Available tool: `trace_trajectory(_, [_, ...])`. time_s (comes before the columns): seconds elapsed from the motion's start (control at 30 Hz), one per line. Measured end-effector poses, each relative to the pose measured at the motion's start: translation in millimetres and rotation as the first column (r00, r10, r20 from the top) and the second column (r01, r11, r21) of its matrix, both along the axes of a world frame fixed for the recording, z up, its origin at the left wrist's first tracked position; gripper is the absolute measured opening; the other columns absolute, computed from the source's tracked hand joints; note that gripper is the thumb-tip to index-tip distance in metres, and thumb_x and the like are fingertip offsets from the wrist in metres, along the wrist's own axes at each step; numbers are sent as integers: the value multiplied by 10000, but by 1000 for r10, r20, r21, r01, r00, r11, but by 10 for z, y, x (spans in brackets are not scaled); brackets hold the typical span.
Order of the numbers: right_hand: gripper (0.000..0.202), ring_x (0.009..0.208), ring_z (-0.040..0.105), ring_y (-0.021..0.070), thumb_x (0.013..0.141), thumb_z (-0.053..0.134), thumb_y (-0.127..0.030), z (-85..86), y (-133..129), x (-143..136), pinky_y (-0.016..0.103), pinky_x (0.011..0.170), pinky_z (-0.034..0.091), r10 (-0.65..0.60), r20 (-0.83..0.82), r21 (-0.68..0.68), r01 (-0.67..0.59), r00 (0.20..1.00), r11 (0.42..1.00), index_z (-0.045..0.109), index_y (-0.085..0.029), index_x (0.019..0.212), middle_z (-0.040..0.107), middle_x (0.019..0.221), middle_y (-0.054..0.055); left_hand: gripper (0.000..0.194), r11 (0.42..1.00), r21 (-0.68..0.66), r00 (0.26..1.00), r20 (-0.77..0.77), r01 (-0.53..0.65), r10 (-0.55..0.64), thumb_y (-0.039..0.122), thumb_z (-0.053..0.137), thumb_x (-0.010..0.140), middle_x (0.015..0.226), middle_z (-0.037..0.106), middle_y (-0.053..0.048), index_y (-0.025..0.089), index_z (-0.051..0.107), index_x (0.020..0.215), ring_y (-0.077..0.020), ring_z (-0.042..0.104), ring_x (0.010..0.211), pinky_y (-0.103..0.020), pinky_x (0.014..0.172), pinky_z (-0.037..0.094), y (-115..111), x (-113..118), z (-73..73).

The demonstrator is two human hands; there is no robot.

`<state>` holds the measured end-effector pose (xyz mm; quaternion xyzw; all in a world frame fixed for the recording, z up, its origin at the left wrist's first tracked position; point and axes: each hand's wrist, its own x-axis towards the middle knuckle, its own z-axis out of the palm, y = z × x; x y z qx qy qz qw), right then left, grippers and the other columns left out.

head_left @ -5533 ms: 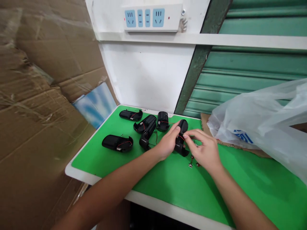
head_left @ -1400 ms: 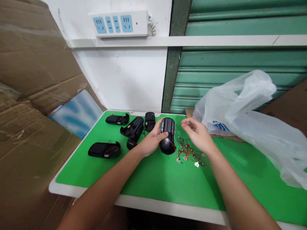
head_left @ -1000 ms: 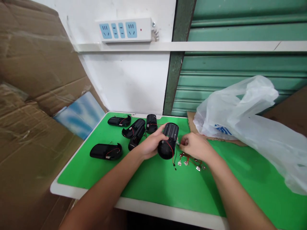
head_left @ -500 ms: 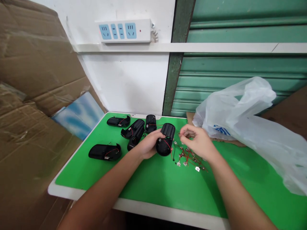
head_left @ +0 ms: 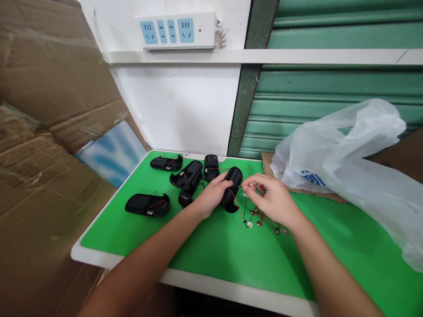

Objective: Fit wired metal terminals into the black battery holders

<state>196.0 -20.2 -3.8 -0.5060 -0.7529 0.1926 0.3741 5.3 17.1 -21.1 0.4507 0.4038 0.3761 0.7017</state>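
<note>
A left hand (head_left: pixel 210 196) clasps a black housing (head_left: pixel 232 177), thumb on its face, over the centre of a green table (head_left: pixel 198 246). The tilted shell has a grooved upper part and a curved lower end, with a red wire (head_left: pixel 240 208) trailing toward 5 o'clock. At its 3 o'clock, the right hand (head_left: pixel 271 199) pinches a thin lead (head_left: pixel 241 186), its far end hard to make out. Wired metal contacts (head_left: pixel 258 223) lie at 4 o'clock. Five more open housings (head_left: pixel 139 203), between 9 and 11 o'clock, show red wires inside. At 2 o'clock slumps a translucent plastic bag (head_left: pixel 317 149), contents indiscernible.
</note>
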Motion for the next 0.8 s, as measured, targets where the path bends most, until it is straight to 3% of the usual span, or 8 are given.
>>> trace_trajectory(0.2, [153,688,581,150,908,612,-172,-56,-13,-77,286,655,407,-4,59,26,2,998,1000,762,-203,906,678,782,4,441,995,100,998,-59,-14,20,256,582,873,1100,701,-51,162,672,1295,-196,584,989,-261,827,420,-39,36,-33])
trace_trajectory(0.37, [150,653,580,146,912,626,-200,-77,-13,-94,286,642,402,-51,47,45,49,998,998,774,-210,890,676,747,-3,446,995,99,998,-66,-16,22,255,573,879,1182,705,-60,154,657,1305,-206,594,1018,-271,844,425,-69,44,-3])
trace_trajectory(0.67, [144,713,620,171,937,623,-250,-83,0,-99,298,667,411,-81,138,40,76,987,996,757,-201,956,688,795,13,458,998,55,1000,-5,-16,16,240,570,888,1089,713,-45,171,662,1331,-186,596,959,-263,844,409,-53,52,-44])
trace_trajectory(0.8, [162,676,602,166,950,626,-286,-70,-4,-98,298,643,394,-79,131,20,77,988,997,752,-207,888,696,766,8,459,999,22,1000,6,-27,27,250,568,904,1028,705,-33,186,662,1349,-168,579,886,-251,800,397,-37,50,-57])
